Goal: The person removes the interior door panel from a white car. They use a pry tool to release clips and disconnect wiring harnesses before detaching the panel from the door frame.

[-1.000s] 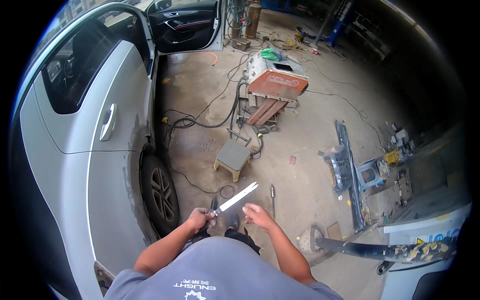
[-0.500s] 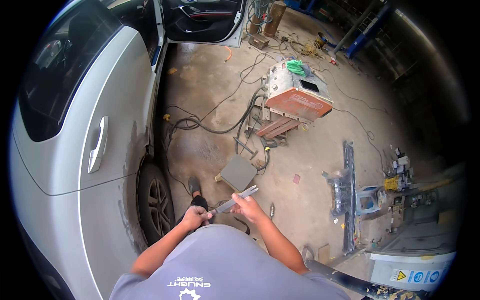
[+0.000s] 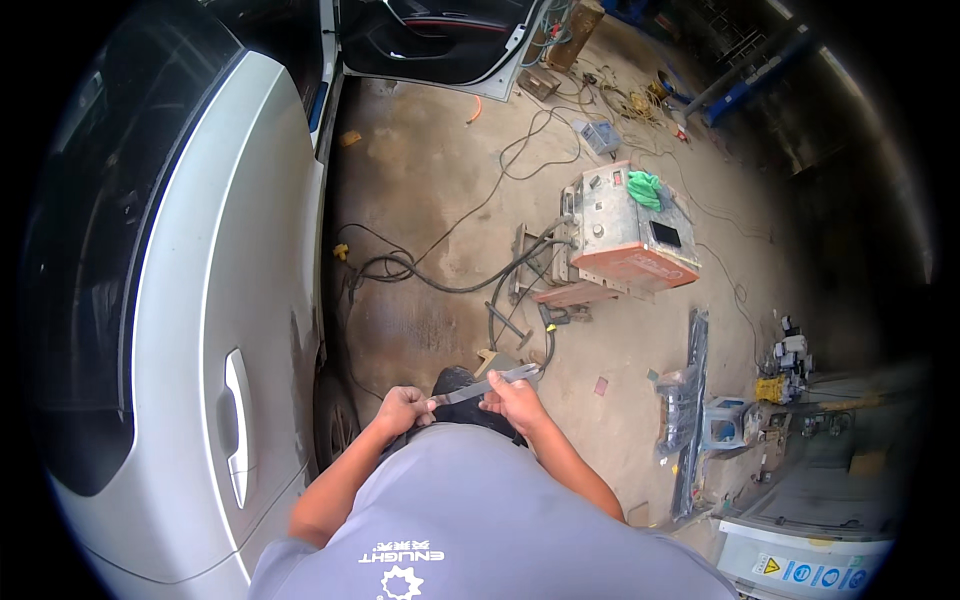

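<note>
A flat grey metal pry bar (image 3: 468,392) with a notched tip is held crosswise in front of my body. My left hand (image 3: 402,408) pinches its lower left end. Nearer the notched tip, my right hand (image 3: 516,399) is closed round it, thumb on top. Beyond the bar, a small grey-topped stool (image 3: 495,362) shows in part behind my raised dark-clad knee (image 3: 455,382). On my left stands a silver-white car (image 3: 215,250) with a dull, scuffed patch along its rear door edge. Its door handle (image 3: 238,430) is to the left of my arm.
A wheeled orange-and-white machine (image 3: 635,255) stands ahead to the right, a green cloth (image 3: 645,188) and a phone on top. Black cables (image 3: 440,285) loop across the floor. An open car door (image 3: 430,40) juts out ahead. Wrapped parts (image 3: 685,410) lie on the right.
My body has moved forward along the car, and a knee now covers much of the stool. Both hands keep hold of the pry bar, which lies flatter across me.
</note>
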Motion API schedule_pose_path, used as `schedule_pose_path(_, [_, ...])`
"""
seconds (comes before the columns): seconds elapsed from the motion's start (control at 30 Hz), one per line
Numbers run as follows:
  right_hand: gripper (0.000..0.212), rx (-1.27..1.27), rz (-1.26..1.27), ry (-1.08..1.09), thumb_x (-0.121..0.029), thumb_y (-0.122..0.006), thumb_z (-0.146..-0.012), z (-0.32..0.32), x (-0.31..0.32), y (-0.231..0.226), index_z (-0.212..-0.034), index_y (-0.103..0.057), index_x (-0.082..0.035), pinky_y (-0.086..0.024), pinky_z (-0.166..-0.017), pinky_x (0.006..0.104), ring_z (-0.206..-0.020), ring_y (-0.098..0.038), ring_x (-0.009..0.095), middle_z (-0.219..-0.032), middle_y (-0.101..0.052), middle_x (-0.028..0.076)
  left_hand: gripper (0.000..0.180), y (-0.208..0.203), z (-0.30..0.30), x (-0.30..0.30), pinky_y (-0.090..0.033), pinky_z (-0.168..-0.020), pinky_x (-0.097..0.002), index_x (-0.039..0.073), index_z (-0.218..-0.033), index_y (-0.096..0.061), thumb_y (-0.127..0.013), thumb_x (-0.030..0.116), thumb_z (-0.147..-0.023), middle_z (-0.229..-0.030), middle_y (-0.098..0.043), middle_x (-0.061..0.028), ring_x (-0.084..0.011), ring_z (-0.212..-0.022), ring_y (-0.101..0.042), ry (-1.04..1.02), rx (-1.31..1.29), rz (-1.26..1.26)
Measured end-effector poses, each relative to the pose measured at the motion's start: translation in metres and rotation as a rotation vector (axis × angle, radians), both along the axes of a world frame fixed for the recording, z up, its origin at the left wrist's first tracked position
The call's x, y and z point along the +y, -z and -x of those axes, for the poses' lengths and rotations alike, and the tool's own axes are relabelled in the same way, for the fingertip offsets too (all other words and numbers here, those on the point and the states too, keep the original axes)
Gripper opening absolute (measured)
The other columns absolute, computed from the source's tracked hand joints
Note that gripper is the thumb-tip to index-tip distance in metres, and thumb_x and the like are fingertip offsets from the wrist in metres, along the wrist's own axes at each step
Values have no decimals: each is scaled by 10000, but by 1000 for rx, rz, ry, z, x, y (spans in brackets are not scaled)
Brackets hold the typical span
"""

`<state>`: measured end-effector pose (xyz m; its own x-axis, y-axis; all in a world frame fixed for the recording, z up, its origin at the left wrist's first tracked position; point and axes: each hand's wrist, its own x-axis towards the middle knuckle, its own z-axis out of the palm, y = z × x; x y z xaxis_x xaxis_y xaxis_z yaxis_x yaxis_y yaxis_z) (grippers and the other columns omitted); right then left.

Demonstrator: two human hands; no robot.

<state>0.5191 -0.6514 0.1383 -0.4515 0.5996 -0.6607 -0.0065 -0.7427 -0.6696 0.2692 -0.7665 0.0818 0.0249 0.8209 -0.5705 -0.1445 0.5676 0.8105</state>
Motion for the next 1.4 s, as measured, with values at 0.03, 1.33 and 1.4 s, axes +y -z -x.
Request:
schedule_pose_path(0.03, [325, -9, 5, -6, -356, -653, -1011, 9, 15, -1, -1120, -570, -61, -582, -804, 386, -873, -627, 166, -1037, -617, 56, 230, 9, 6, 9, -479, -578, -268, 2, -787, -709, -745, 173, -936, -684, -692, -56, -103, -594, -600, -14, -10, 9])
schedule_pose_path(1.33, [174, 260, -444, 8, -77, -638, -971, 539, 841, -62, -822, -549, -92, -450, -593, 268, -633, -513, 83, -737, -510, -24, 237, -40, 430, 838, -473, -604, -340, 4, -790, -683, -725, 202, -915, -658, -639, -88, -154, -607, -588, 70, 385, -276])
schedule_pose_path(1.4, [214, 250, -514, 193, -22, -623, -966, 587, 890, -80, -793, -526, -104, -454, -576, 278, -626, -509, 83, -730, -495, -32, 222, -46, 498, 913, -485, -630, -391, 10, -839, -696, -729, 223, -892, -700, -650, -155, -248, -620, -614, 84, 450, -428])
